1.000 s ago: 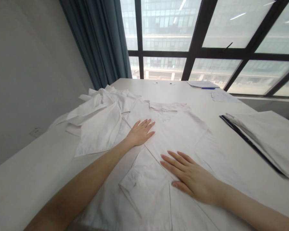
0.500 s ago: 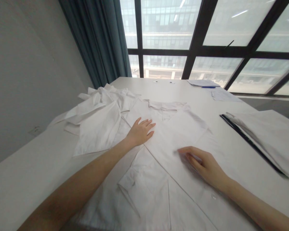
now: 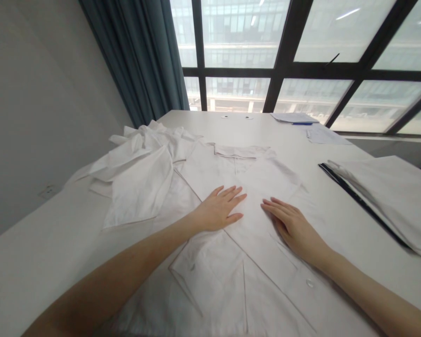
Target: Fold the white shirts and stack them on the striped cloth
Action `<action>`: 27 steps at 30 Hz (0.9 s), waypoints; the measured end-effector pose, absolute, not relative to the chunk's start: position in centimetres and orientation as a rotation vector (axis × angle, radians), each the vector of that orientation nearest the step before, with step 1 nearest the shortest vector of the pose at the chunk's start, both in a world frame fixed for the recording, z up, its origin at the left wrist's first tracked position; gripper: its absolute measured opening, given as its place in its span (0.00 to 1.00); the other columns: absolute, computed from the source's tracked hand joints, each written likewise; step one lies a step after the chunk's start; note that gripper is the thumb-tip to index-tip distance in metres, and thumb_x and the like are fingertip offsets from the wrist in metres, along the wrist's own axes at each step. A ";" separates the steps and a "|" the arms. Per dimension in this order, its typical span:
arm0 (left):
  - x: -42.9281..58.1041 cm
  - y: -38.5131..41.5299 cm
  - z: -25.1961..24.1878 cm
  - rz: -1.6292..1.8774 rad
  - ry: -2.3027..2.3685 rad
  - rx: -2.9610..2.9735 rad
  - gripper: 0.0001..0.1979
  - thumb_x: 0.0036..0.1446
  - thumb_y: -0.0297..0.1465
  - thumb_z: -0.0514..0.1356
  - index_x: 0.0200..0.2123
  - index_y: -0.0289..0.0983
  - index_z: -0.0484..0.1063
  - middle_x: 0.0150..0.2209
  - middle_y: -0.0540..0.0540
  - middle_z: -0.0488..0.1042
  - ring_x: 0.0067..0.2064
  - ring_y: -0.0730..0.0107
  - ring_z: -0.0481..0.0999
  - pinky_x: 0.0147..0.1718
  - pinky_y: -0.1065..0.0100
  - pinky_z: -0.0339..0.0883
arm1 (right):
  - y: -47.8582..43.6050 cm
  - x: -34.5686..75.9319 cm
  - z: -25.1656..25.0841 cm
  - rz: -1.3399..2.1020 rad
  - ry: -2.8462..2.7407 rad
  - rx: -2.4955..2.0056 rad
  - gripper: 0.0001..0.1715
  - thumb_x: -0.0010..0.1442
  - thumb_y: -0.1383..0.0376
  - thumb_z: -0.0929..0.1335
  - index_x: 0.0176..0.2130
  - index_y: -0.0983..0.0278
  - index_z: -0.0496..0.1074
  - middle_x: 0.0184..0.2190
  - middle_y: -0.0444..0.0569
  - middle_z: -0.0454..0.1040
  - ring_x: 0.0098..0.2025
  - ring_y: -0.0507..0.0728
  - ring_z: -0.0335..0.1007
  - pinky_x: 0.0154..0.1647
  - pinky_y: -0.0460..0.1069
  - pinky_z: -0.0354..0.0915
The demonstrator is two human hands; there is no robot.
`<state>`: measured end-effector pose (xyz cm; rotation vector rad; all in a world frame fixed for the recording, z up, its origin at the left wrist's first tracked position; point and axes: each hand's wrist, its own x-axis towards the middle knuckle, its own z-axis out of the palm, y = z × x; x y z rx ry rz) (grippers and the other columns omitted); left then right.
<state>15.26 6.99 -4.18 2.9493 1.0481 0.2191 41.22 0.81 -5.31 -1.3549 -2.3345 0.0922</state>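
Note:
A white collared shirt [image 3: 252,173] lies spread face up on a white table [image 3: 38,252], collar towards the window. My left hand [image 3: 219,209] rests flat on its middle, fingers stretched out and slightly apart. Just to its right, my right hand [image 3: 293,224] also lies flat on the fabric with fingers extended, holding nothing. A folded sleeve with a cuff [image 3: 203,267] lies across the shirt's lower part, below my left hand.
A heap of crumpled white garments [image 3: 140,159] sits left of the shirt. At the right lies a stack of folded white cloth over a dark board [image 3: 389,196]. Papers and a blue pen [image 3: 301,122] lie near the window. A dark curtain [image 3: 143,61] hangs at the back left.
My left hand slid towards the shirt's middle and a little nearer me. My right hand moved up and away from the folded sleeve, curled briefly, and now lies flat beside the left.

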 end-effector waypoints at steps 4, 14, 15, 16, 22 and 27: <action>15.2 7.1 -4.1 0.189 1.055 2.943 0.29 0.68 0.45 0.46 0.67 0.38 0.51 0.70 0.42 0.49 0.70 0.60 0.48 0.65 0.54 0.42 | 0.6 41.0 -5.3 0.019 -2.374 -1.448 0.24 0.68 0.66 0.57 0.60 0.59 0.66 0.61 0.51 0.68 0.65 0.61 0.58 0.62 0.63 0.59; 15.3 7.0 -4.1 0.212 1.071 2.938 0.28 0.69 0.45 0.46 0.67 0.39 0.53 0.69 0.42 0.51 0.70 0.61 0.50 0.65 0.55 0.43 | 0.6 40.9 -5.2 0.018 -2.398 -1.502 0.24 0.70 0.62 0.55 0.61 0.59 0.64 0.63 0.50 0.65 0.66 0.61 0.56 0.62 0.63 0.58; 15.3 7.0 -4.1 0.214 1.071 2.938 0.28 0.69 0.45 0.46 0.67 0.39 0.53 0.69 0.42 0.51 0.70 0.61 0.50 0.65 0.55 0.44 | 0.6 40.9 -5.2 0.016 -2.397 -1.501 0.24 0.70 0.62 0.55 0.61 0.59 0.64 0.63 0.50 0.65 0.66 0.61 0.56 0.62 0.63 0.58; 15.3 7.1 -4.1 0.217 1.068 2.938 0.28 0.69 0.45 0.45 0.67 0.39 0.53 0.69 0.42 0.51 0.69 0.61 0.51 0.65 0.55 0.44 | 0.6 41.0 -5.2 0.015 -2.397 -1.498 0.24 0.70 0.63 0.56 0.61 0.59 0.64 0.63 0.50 0.65 0.66 0.61 0.56 0.62 0.63 0.58; 15.3 7.1 -4.1 0.246 1.058 2.940 0.27 0.69 0.45 0.45 0.66 0.40 0.54 0.69 0.42 0.53 0.69 0.61 0.52 0.65 0.55 0.44 | 0.7 41.1 -5.3 0.015 -2.414 -1.479 0.25 0.69 0.67 0.55 0.62 0.61 0.64 0.63 0.51 0.65 0.66 0.61 0.56 0.62 0.63 0.59; 15.3 7.1 -4.1 0.248 1.066 2.930 0.26 0.69 0.44 0.46 0.66 0.41 0.54 0.69 0.42 0.53 0.69 0.61 0.52 0.65 0.55 0.45 | 0.6 41.1 -5.2 0.031 -2.411 -1.479 0.25 0.69 0.67 0.55 0.61 0.60 0.64 0.63 0.51 0.65 0.66 0.62 0.56 0.61 0.63 0.59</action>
